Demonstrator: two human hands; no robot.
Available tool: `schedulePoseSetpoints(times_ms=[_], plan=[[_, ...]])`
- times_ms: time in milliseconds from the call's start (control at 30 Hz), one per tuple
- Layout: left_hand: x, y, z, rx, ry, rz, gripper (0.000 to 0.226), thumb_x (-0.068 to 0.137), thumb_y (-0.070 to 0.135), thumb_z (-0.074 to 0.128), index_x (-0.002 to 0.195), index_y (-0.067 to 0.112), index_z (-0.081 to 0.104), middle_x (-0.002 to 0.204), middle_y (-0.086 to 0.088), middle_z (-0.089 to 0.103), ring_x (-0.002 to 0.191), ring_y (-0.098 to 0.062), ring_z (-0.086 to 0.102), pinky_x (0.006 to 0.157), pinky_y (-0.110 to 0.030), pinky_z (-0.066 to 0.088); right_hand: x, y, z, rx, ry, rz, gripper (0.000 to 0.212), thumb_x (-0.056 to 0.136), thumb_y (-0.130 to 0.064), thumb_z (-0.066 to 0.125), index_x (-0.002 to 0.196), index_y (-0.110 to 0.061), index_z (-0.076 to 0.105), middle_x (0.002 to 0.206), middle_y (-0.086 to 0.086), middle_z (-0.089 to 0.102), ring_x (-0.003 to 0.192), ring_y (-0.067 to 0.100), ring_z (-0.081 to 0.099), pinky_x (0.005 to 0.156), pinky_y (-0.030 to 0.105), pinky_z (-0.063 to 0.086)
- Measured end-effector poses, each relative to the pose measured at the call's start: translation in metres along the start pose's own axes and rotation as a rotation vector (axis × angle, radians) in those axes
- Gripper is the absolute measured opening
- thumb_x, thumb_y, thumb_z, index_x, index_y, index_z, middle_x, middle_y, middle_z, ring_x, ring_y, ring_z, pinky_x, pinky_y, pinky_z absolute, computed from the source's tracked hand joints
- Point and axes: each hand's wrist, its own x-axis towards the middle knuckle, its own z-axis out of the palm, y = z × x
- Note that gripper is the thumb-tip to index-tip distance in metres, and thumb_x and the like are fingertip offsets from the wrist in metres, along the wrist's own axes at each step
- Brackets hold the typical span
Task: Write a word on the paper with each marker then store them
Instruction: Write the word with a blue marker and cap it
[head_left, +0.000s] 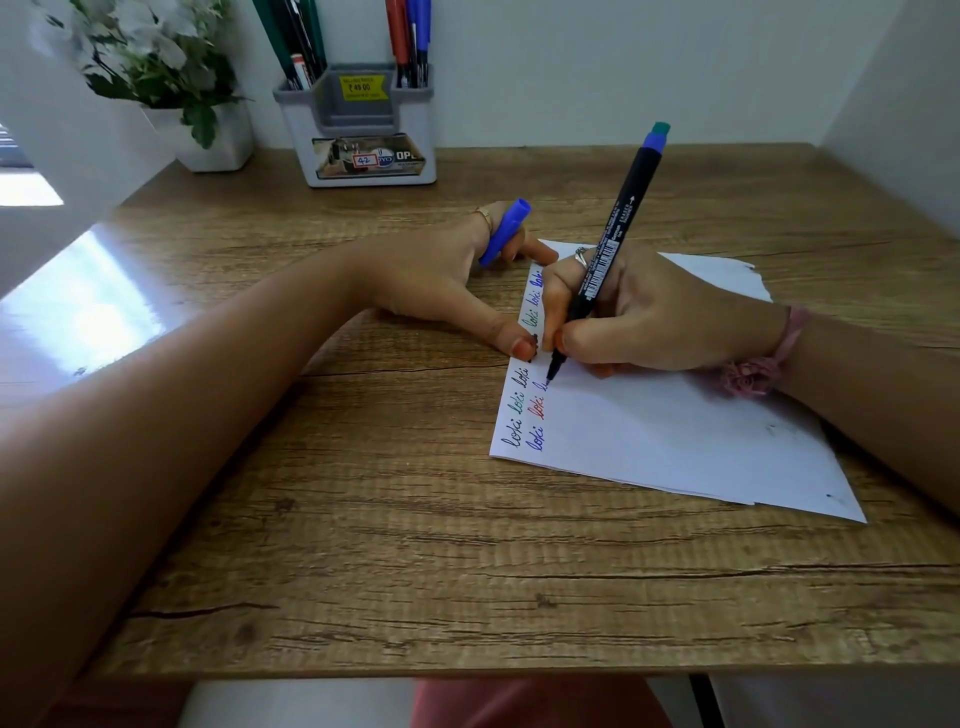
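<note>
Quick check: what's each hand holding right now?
Left hand: blue cap tucked between its fingers, thumb pinning the paper.
Right hand: closed on the marker, tip on the paper.

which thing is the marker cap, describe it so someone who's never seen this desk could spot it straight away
Start at the white paper on the wooden desk and go to its far left corner, where the left hand presses the edge. The marker cap is the short blue tube wedged between that hand's fingers. Unlike the long black marker in the right hand, it is stubby and all blue.
</note>
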Motion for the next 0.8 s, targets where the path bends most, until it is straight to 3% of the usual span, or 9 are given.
schedulePoseSetpoints(times_ms=[67, 167, 367, 500, 667, 800], plan=[[0.0, 0.001, -0.0006, -0.011, -0.005, -0.012, 0.095, 0.047, 0.05, 0.086, 0.124, 0.033, 0.033, 0.116, 0.036, 0.039, 0.115, 0.008, 0.039, 0.097, -0.012, 0.029, 0.0011, 0.0002, 0.0008, 0.002, 0.001, -0.015, 0.005, 0.072, -0.003, 0.059, 0.073, 0.002, 0.058, 0.062, 0.025, 0.057, 0.043, 0.011, 0.05, 0.043, 0.017, 0.041], [0.0003, 0.0026, -0.0011, -0.048, -0.01, -0.009, 0.085, 0.052, 0.043, 0.076, 0.123, 0.033, 0.03, 0.105, 0.04, 0.035, 0.1, 0.019, 0.035, 0.083, -0.003, 0.026, 0.0016, 0.0003, 0.0009, 0.003, -0.007, -0.024, 0.003, 0.073, -0.004, 0.059, 0.072, -0.007, 0.06, 0.066, 0.035, 0.055, 0.044, 0.014, 0.05, 0.043, 0.017, 0.042], [0.0016, -0.0006, 0.0, -0.041, 0.015, 0.02, 0.1, 0.047, 0.052, 0.086, 0.13, 0.028, 0.034, 0.117, 0.034, 0.04, 0.113, 0.01, 0.039, 0.089, -0.006, 0.03, 0.0013, -0.0016, 0.0014, -0.023, 0.031, -0.002, 0.004, 0.075, -0.002, 0.056, 0.074, 0.001, 0.057, 0.057, 0.019, 0.055, 0.042, 0.008, 0.049, 0.042, 0.015, 0.039], [0.0024, -0.0015, 0.0002, -0.05, 0.012, 0.009, 0.092, 0.049, 0.048, 0.081, 0.126, 0.034, 0.033, 0.117, 0.037, 0.039, 0.114, 0.014, 0.036, 0.093, -0.007, 0.027, 0.0006, -0.0014, 0.0003, -0.024, 0.019, 0.013, 0.01, 0.074, -0.001, 0.054, 0.075, 0.008, 0.056, 0.058, 0.007, 0.057, 0.042, 0.008, 0.048, 0.042, 0.016, 0.039], [0.0029, -0.0016, -0.0002, -0.044, 0.015, 0.014, 0.109, 0.045, 0.058, 0.083, 0.135, 0.029, 0.029, 0.122, 0.027, 0.04, 0.118, 0.001, 0.039, 0.09, -0.007, 0.028, 0.0007, -0.0021, 0.0021, -0.034, 0.057, 0.01, 0.011, 0.075, -0.003, 0.055, 0.077, 0.007, 0.057, 0.062, 0.017, 0.056, 0.043, 0.007, 0.048, 0.042, 0.015, 0.039], [0.0049, -0.004, 0.0006, -0.05, 0.01, 0.021, 0.103, 0.045, 0.056, 0.081, 0.132, 0.032, 0.03, 0.123, 0.032, 0.04, 0.122, 0.003, 0.038, 0.096, -0.011, 0.029, 0.0005, -0.002, 0.0005, -0.035, 0.047, 0.02, 0.009, 0.074, -0.005, 0.056, 0.075, 0.004, 0.057, 0.058, 0.012, 0.056, 0.042, 0.006, 0.048, 0.042, 0.014, 0.039]])
